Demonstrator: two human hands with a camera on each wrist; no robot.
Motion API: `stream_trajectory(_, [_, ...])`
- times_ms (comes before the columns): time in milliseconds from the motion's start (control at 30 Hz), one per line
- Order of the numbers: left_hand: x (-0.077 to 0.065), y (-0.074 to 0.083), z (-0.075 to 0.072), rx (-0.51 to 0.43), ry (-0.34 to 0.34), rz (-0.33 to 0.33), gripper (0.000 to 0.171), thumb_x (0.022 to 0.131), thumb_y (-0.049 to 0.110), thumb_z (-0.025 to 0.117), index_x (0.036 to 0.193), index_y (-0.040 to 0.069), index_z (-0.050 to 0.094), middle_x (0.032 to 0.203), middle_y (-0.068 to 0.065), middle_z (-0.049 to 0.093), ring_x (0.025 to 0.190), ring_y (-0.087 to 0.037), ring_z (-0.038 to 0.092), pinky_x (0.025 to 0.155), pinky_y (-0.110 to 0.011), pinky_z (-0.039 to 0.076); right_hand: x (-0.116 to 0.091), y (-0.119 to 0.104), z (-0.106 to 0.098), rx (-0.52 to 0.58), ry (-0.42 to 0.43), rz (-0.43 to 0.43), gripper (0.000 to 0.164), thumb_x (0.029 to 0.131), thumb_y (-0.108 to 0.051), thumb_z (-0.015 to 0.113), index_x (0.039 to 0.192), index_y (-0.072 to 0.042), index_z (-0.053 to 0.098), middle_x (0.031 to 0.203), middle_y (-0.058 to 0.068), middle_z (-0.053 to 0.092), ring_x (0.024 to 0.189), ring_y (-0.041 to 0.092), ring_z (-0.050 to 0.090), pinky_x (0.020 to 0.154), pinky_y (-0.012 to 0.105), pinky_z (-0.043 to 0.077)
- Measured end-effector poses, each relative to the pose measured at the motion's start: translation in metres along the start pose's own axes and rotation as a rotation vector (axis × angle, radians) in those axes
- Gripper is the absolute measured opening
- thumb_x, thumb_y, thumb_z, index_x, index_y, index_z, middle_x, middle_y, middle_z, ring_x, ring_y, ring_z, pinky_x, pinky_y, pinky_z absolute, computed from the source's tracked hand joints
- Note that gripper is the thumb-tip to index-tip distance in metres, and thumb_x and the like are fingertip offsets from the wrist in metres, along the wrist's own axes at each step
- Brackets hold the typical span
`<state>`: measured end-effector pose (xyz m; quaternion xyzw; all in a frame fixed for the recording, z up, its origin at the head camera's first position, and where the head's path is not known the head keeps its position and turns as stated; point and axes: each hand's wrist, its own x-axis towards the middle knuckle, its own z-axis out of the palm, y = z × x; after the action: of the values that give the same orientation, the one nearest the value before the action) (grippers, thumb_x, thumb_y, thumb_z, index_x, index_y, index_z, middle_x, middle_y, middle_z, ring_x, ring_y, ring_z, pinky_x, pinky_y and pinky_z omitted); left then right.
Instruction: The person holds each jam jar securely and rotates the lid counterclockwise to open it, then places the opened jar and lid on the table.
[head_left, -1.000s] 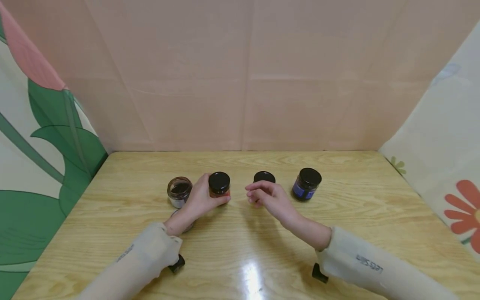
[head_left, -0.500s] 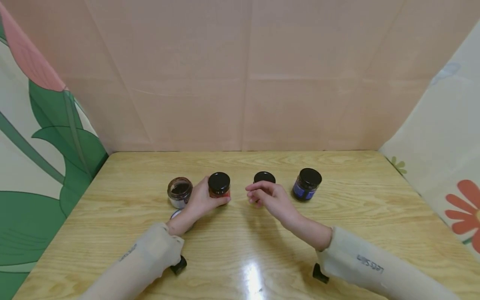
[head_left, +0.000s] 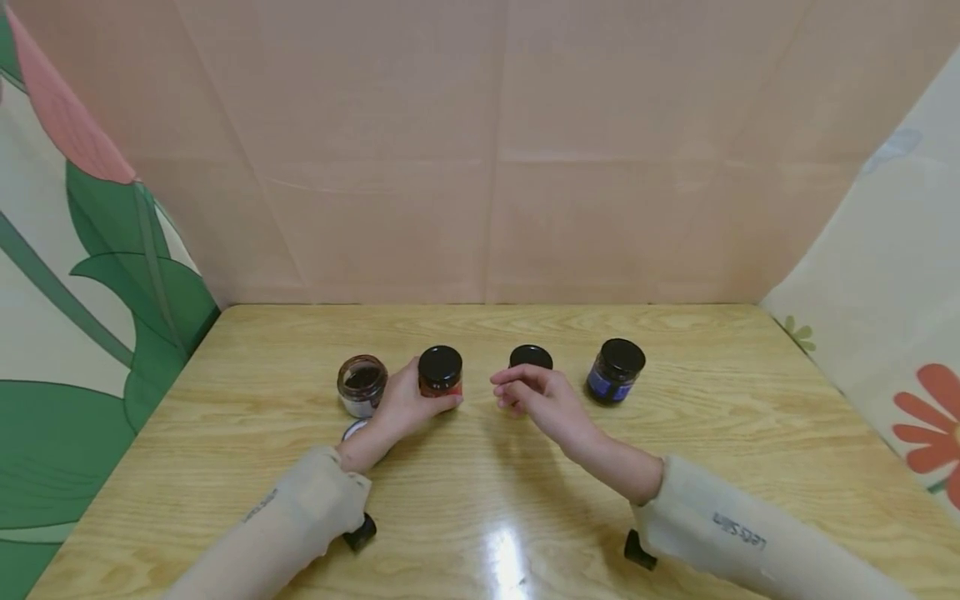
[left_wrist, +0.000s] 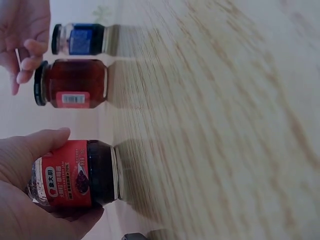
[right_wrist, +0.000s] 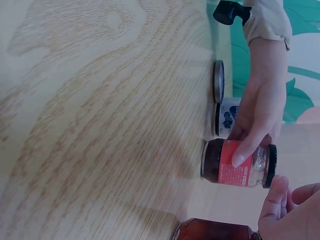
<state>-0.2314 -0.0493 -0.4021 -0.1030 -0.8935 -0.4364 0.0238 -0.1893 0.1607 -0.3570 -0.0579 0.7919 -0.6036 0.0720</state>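
Observation:
My left hand (head_left: 402,408) grips a jar with a red label and black lid (head_left: 441,367). In the left wrist view, thumb and fingers wrap around the red-labelled jar (left_wrist: 62,175), which has dark contents and stands upright on the table. Loosely bent and holding nothing, the fingers of my right hand (head_left: 553,408) hover near a second black-lidded jar (head_left: 531,357). This second jar (left_wrist: 75,82) has reddish-brown contents; in the head view my right hand hides most of its body. In the right wrist view, part of my right hand (right_wrist: 295,215) shows close to the red-labelled jar's lid.
A blue-labelled jar with a black lid (head_left: 615,372) stands at the right. Left of my left hand is an uncovered jar (head_left: 362,406) with dark residue. A loose lid (right_wrist: 218,81) lies beside it, partly hidden by my left wrist in the head view.

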Motion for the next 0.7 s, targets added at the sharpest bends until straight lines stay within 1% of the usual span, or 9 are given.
stream_trajectory(100, [0.0, 0.001, -0.001, 0.001, 0.004, -0.019, 0.065, 0.073, 0.025, 0.082, 0.126, -0.002, 0.053, 0.115, -0.02, 0.065, 0.11, -0.035, 0.06, 0.094, -0.047, 0.047, 0.0, 0.0, 0.0, 0.006, 0.0, -0.006, 0.023, 0.097, -0.005, 0.049, 0.112, 0.007, 0.062, 0.102, 0.021, 0.066, 0.083, 0.018, 0.066, 0.073, 0.029, 0.053])
stream_trajectory(267, [-0.001, 0.002, 0.0, 0.0, 0.023, -0.027, 0.062, 0.073, 0.025, 0.083, 0.123, -0.001, 0.057, 0.113, -0.018, 0.067, 0.108, -0.034, 0.061, 0.093, -0.047, 0.047, 0.001, 0.001, 0.001, 0.011, -0.003, -0.012, 0.023, 0.097, -0.005, 0.05, 0.112, 0.008, 0.062, 0.099, 0.017, 0.067, 0.081, 0.016, 0.065, 0.073, 0.029, 0.054])
stream_trajectory(433, [-0.002, 0.004, -0.001, -0.014, 0.063, -0.034, 0.057, 0.072, 0.025, 0.083, 0.119, 0.001, 0.06, 0.109, -0.016, 0.068, 0.105, -0.032, 0.062, 0.09, -0.046, 0.048, 0.001, 0.001, 0.002, 0.01, -0.005, -0.018, 0.022, 0.096, -0.005, 0.05, 0.111, 0.006, 0.063, 0.101, 0.02, 0.066, 0.08, 0.015, 0.065, 0.072, 0.029, 0.053])
stream_trajectory(567, [-0.001, 0.007, -0.003, -0.057, 0.104, -0.045, 0.053, 0.072, 0.026, 0.084, 0.115, 0.006, 0.062, 0.106, -0.012, 0.07, 0.101, -0.028, 0.064, 0.086, -0.044, 0.05, 0.002, -0.001, 0.003, 0.009, -0.004, -0.019, 0.022, 0.096, -0.006, 0.05, 0.111, 0.005, 0.063, 0.102, 0.021, 0.066, 0.082, 0.018, 0.066, 0.073, 0.03, 0.053])
stream_trajectory(700, [0.0, 0.012, -0.007, -0.085, 0.099, -0.039, 0.053, 0.072, 0.027, 0.084, 0.116, 0.008, 0.062, 0.105, -0.009, 0.069, 0.099, -0.025, 0.064, 0.084, -0.042, 0.051, 0.002, -0.001, 0.003, 0.009, 0.004, -0.017, 0.023, 0.097, -0.006, 0.05, 0.112, 0.006, 0.063, 0.102, 0.02, 0.066, 0.085, 0.023, 0.066, 0.073, 0.03, 0.053])
